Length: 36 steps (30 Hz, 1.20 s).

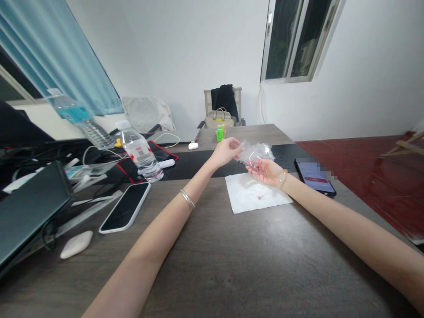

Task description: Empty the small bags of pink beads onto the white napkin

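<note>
A crumpled clear plastic bag [256, 154] with thin wire-like loops and a pink bit inside is held in the air above the table. My left hand [225, 151] grips its left edge with the fingertips. My right hand [265, 172] lies palm up beneath it, with the fingers curled against the plastic. A white paper napkin [255, 193] with a small pink mark lies on the table just below both hands.
A smartphone [314, 176] lies right of the napkin, and a white-edged phone [126, 207] lies left. Nearby stand a water bottle [141, 152] and a laptop [175, 137]. A tangle of cables and a dark tablet [29, 207] fill the left side.
</note>
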Available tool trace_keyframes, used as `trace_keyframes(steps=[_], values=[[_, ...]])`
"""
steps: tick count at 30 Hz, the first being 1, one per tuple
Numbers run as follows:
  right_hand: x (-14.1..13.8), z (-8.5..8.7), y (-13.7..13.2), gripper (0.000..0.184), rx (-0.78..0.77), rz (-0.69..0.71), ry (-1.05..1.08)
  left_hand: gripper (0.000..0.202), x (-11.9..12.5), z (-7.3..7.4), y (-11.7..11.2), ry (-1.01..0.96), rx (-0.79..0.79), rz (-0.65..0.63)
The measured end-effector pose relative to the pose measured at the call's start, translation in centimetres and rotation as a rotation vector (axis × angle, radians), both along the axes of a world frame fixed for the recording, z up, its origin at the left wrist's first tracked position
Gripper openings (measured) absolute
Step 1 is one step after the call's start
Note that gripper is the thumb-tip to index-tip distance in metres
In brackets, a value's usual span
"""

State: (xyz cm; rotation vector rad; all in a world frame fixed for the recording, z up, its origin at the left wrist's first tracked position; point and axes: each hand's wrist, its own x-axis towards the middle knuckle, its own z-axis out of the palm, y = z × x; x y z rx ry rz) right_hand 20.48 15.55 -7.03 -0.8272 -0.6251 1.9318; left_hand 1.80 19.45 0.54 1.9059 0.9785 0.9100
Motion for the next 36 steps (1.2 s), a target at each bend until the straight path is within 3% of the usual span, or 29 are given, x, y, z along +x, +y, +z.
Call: trace_keyframes(steps=[5, 8, 12, 18, 36], values=[[-0.2, 0.1, -0.1, 0.026, -0.013, -0.038, 0.002, 0.027, -0.6, -0.1, 0.2, 0.177, -0.173, 0.051], [-0.2, -0.1, 0.1, 0.023, 0.003, -0.051, 0.024, 0.028, -1.0, -0.2, 0.5, 0.12, -0.235, -0.01], [-0.1, -0.5, 0.3, 0.021, 0.015, -0.024, 0.043, 0.022, -1.1, -0.5, 1.0, -0.08, -0.166, -0.044], [-0.1, -0.3, 0.2, 0.026, 0.018, -0.004, 0.058, 0.008, -0.3, -1.4, 1.2, -0.067, 0.012, -0.105], [0.0, -0.4, 0.5, 0.028, -0.001, 0.019, 0.069, 0.012, 0.0, -1.2, 0.6, -0.085, -0.037, -0.059]])
